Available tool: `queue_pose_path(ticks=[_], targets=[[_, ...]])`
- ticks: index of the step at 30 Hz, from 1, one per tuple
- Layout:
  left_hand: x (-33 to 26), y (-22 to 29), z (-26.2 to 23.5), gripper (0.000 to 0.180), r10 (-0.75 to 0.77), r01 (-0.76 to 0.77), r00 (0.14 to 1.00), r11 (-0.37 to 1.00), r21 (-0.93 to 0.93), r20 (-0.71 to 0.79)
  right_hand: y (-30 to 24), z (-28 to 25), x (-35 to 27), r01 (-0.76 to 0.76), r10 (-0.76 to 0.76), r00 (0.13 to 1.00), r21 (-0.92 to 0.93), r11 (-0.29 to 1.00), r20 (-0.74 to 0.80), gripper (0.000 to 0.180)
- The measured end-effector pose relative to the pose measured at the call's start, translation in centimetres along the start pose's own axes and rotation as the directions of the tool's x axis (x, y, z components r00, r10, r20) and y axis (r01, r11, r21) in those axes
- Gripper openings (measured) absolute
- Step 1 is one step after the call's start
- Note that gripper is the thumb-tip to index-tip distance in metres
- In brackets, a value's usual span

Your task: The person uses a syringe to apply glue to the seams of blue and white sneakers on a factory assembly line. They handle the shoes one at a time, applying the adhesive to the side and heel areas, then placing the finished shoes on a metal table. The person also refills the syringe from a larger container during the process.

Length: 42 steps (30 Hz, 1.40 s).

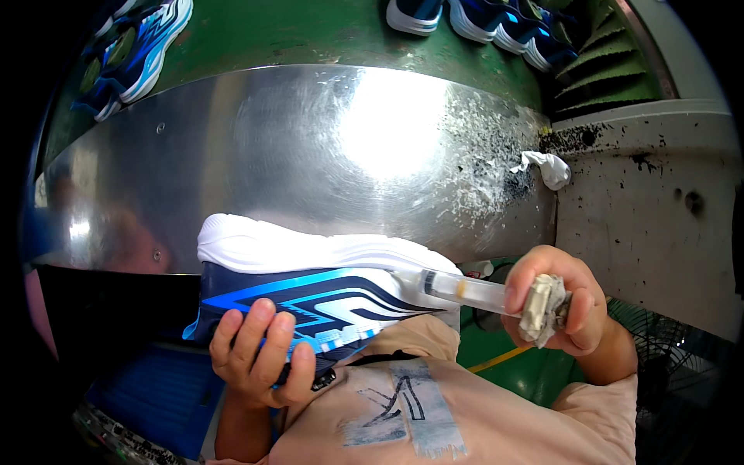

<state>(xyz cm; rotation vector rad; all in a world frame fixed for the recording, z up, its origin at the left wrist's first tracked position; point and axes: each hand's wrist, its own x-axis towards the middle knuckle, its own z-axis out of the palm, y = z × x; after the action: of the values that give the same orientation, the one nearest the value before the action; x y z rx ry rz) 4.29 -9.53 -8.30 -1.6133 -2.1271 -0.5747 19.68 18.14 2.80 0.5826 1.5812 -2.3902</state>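
A navy, blue and white sports shoe (310,291) lies on its side in front of my body, its thick white sole (310,249) turned up and away from me. My left hand (260,356) grips the shoe from below, fingers pressed on the blue upper. In my right hand (566,302) is a clear tube-shaped tool (484,293) with a dark band; its blurred tip meets the shoe near the edge between sole and upper. A dirty whitish lump (542,310) sits at the tool's hand end, within my right fingers; whether it is fixed to the tool cannot be told.
Beyond the shoe lies a shiny metal plate (294,155) strewn with white crumbs on its right. Crumpled white paper (552,170) rests by a stained pale panel (643,209). Similar shoes (147,50) stand on the green surface (287,35) at far left, several more (480,19) at far right.
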Motion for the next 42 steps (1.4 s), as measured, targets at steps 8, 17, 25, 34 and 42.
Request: queue_pose_path(ticks=[8, 17, 25, 34, 42], targets=[[1.7, -0.2, -0.3, 0.027, 0.013, -0.013, 1.000, 1.000, 0.002, -0.016, 6.3, -1.7, -3.9, 0.261, -0.227, 0.962, 0.260, 0.930, -0.153, 0.075], [5.0, 0.0, -0.9, 0.050, 0.092, -0.094, 0.994, 0.995, 0.018, 0.058, 9.2, -1.4, -4.6, 0.368, -0.284, 0.924, 0.391, 0.844, -0.256, 0.076], [8.6, -0.2, -1.2, 0.058, 0.065, -0.050, 0.988, 0.993, -0.109, 0.141, 8.7, 0.3, -3.9, 0.507, -0.469, 0.826, 0.049, 0.861, -0.313, 0.065], [14.9, -2.2, 0.4, 0.061, -0.050, 0.172, 0.916, 0.946, -0.276, 0.398, 10.0, 0.5, -1.1, 0.510, -0.533, 0.774, -0.162, 0.845, -0.342, 0.070], [20.8, -5.0, 1.7, 0.054, -0.090, 0.476, 0.743, 0.768, -0.429, 0.663, 11.2, 0.3, -0.2, 0.645, -0.696, 0.676, -0.263, 0.717, -0.241, 0.060]])
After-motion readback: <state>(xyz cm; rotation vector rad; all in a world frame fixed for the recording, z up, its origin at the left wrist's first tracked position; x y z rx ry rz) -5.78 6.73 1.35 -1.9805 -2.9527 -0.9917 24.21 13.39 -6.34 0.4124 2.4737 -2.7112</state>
